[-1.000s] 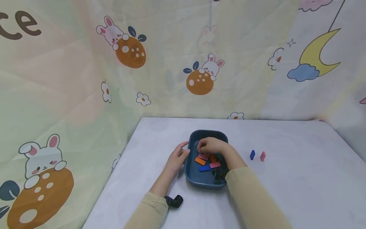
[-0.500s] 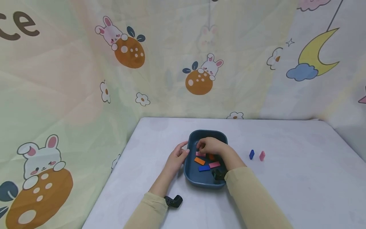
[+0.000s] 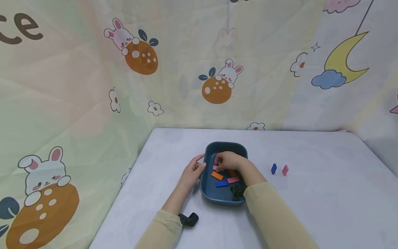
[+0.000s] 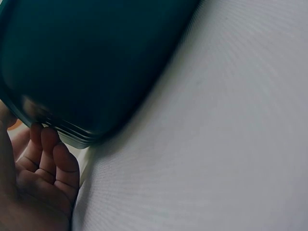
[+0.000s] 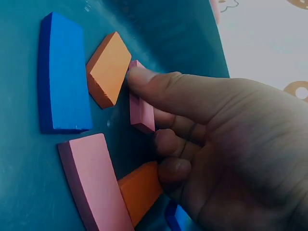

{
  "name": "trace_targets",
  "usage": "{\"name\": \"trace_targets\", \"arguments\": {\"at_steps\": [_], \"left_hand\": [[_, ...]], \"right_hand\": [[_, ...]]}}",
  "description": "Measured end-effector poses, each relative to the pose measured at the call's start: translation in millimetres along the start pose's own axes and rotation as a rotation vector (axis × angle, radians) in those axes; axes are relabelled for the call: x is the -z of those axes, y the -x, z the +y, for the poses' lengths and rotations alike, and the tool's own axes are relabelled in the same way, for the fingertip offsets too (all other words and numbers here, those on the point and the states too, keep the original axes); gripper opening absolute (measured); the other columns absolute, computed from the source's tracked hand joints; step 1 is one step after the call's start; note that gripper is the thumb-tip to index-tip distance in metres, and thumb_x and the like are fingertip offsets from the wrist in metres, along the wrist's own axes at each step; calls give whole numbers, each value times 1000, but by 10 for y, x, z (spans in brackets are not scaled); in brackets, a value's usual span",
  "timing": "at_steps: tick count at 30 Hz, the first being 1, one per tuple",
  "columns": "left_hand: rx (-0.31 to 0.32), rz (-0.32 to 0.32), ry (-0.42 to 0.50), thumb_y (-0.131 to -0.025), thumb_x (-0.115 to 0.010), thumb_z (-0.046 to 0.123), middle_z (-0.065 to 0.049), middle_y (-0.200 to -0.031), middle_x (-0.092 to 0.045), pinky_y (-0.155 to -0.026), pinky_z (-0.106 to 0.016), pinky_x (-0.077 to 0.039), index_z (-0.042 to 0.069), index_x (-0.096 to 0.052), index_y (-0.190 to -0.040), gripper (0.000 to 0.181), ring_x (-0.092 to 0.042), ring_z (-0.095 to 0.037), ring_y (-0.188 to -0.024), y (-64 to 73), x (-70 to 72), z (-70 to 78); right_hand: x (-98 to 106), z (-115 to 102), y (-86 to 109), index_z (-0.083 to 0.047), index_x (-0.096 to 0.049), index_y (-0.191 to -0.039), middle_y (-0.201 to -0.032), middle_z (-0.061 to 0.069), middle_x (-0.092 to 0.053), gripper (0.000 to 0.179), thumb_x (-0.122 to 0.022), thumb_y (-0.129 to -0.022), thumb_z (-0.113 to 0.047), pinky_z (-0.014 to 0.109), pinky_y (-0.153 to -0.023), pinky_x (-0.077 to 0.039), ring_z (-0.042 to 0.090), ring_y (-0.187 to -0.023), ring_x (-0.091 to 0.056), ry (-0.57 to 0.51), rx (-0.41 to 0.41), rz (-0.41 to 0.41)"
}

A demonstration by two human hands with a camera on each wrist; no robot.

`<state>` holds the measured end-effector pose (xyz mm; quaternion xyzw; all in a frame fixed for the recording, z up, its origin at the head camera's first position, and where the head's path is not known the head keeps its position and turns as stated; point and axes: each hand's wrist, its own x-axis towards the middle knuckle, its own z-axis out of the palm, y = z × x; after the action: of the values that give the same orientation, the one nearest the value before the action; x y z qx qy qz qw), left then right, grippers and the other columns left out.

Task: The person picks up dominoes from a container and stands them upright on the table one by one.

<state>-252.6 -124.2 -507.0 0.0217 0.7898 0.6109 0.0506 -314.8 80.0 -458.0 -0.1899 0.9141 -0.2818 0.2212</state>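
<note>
A dark teal plastic tray [image 3: 217, 195] holds several small blocks in blue, orange and pink. My left hand [image 3: 192, 171] holds its left side, with the thumb at the rim; in the left wrist view, bent fingertips [image 4: 50, 137] rest against the outer wall. Inside the tray, my right hand [image 3: 230, 160] pinches a pink block [image 5: 141, 115] between thumb and fingers. Close to that block lie an orange block [image 5: 109, 67] and a blue block [image 5: 67, 72]. Another pink block [image 5: 94, 175] touches a second orange block [image 5: 142, 185], partly covered by my fingers.
On the white table [image 3: 326, 200], right of the tray, a blue block [image 3: 274, 168] and a pink block [image 3: 285, 170] stand upright side by side. A patterned cloth [image 3: 180, 41] rises behind the table and along its left side.
My right hand has lowered slightly in the tray, and its fingers now cover most of the upper pink block. The left hand and the tray stay where they were.
</note>
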Motion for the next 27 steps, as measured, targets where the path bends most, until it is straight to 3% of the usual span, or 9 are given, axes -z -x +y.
{"name": "trace_targets", "arguments": {"at_steps": [14,27], "left_hand": [[1,-7,10,-97,-58,45,-3,-91,-62,-67,-30,-46,42,-52,-137,41,-57,-21,-76,-4,17,-3],[-19,-7,6,-95,-59,48,-3,-87,-61,-65,-30,-45,42,-52,-137,43,-55,-20,-72,-27,2,-26]], "right_hand": [[-2,-8,8,-21,-69,-103,-88,-2,-64,14,-70,-91,-29,31,-74,-50,18,-82,-58,67,47,22],[91,-14,51,-26,-66,-101,-92,-3,-63,10,-67,-91,-27,33,-79,-49,18,-88,-58,-34,94,100]]}}
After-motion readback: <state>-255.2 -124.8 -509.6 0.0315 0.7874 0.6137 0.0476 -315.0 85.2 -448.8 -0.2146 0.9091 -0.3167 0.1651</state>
